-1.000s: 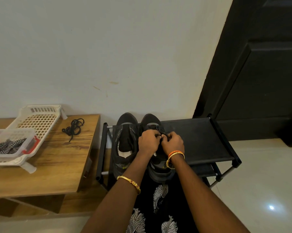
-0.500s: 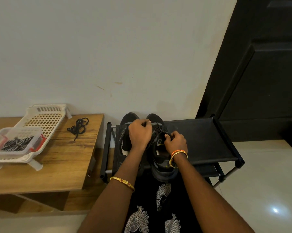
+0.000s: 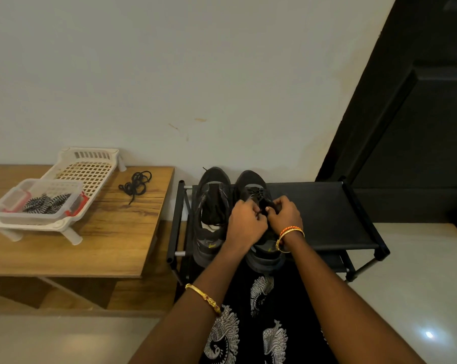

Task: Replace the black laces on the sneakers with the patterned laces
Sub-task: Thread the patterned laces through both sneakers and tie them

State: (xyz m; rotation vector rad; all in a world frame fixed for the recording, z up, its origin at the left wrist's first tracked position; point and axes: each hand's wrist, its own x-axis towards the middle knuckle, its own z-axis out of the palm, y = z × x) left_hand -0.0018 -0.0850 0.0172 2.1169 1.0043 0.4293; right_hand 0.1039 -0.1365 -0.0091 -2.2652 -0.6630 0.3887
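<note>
Two black sneakers stand side by side on a black shoe rack [image 3: 327, 214]. The left sneaker [image 3: 211, 206] has an open tongue and no lace showing. The right sneaker [image 3: 253, 190] still carries a black lace. My left hand [image 3: 244, 223] and my right hand [image 3: 285, 214] sit close together over its middle, fingers curled and pinching the black lace. One removed black lace [image 3: 136, 183] lies coiled on the wooden table [image 3: 111, 237]. Black-and-white patterned laces [image 3: 47, 203] lie in a clear box.
The clear box with red clips [image 3: 38, 206] rests on a white plastic rack [image 3: 88, 169] at the table's left. A white wall runs behind. A dark door [image 3: 419, 127] stands at the right, pale floor tiles [image 3: 419, 285] below it.
My left hand came back from the toe end of the sneaker to the middle, and both hands are together on the lace again. The view has shifted slightly.
</note>
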